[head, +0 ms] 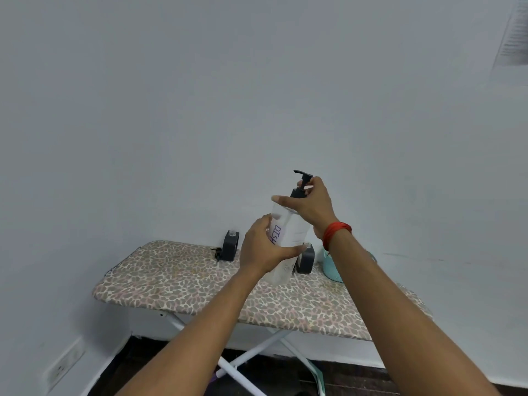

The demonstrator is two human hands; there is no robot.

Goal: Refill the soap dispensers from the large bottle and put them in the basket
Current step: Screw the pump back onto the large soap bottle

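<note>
A large clear bottle (288, 235) with a black pump top and a label reading "DISH" is held up above the ironing board (185, 281). My left hand (264, 248) grips its body. My right hand (310, 205) pinches the black pump collar at the top. Two small dark dispensers stand on the board by the wall: one (230, 246) at the left with its neck open, one (305, 260) partly hidden behind the bottle. A teal basket (331, 267) sits at the right, mostly hidden by my right arm.
The ironing board has a leopard-print cover and white crossed legs (257, 355). A small black object (217, 253) lies next to the left dispenser. A grey wall rises right behind the board. A wall socket (61, 367) is low at the left.
</note>
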